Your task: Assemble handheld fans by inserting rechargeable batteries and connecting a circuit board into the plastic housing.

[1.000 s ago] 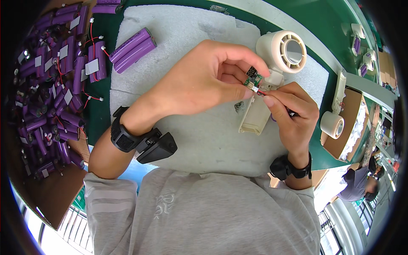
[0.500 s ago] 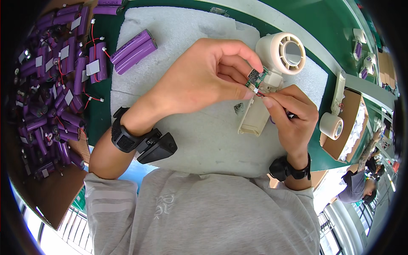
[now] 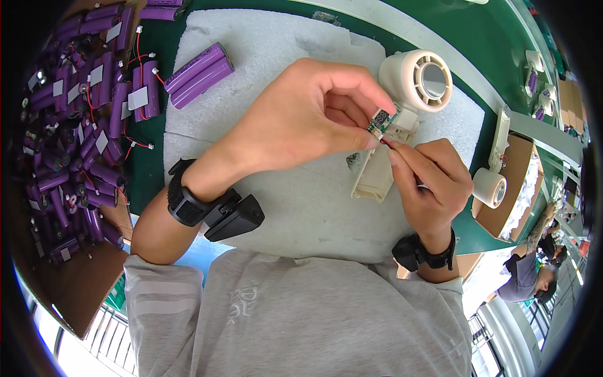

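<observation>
Green circuit board (image 3: 383, 119), one: left hand (image 3: 301, 119) grip pinches it; right hand (image 3: 430, 179) grip pinches its wires.

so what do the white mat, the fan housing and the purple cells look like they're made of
The white mat looks like soft foam: matte, pitted surface with rough edges. The fan housing looks like moulded plastic, cream, smooth with a slight sheen and thin ribs around its opening. The purple cells seem wrapped in glossy plastic sleeves that catch highlights; what lies underneath is hidden. The left hand pinches a small circuit board.

Two hands (image 3: 326, 119), one circuit board (image 3: 383, 119), one fan housing (image 3: 418, 81).
</observation>
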Tool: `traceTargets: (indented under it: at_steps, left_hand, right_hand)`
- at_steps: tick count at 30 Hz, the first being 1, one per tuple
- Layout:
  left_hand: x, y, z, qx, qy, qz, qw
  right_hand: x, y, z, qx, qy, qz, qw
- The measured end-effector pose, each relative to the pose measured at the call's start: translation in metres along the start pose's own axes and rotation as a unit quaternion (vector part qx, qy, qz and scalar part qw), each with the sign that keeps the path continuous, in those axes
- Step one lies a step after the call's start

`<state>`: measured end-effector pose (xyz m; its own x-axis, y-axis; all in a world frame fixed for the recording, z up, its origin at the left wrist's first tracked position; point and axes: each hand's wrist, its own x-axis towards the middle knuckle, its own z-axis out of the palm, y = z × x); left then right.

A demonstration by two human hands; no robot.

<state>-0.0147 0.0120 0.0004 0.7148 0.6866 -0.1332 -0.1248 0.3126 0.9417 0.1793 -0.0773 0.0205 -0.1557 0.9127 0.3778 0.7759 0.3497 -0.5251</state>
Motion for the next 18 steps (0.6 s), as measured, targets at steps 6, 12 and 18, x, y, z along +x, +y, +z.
traceTargets:
  at_steps: [6,12,18]
  left_hand:
    - [-0.001,-0.004,0.004,0.026,0.014,0.047,0.998]
    - [0.001,-0.013,0.006,0.173,0.000,0.184,0.968]
    - [-0.002,-0.012,0.011,0.252,0.032,0.210,0.944]
  right_hand:
    - [-0.001,0.003,0.001,0.061,-0.015,0.025,0.998]
    - [-0.003,0.007,0.003,0.103,-0.016,0.041,0.994]
    - [0.002,-0.006,0.012,0.130,0.091,0.142,0.977]
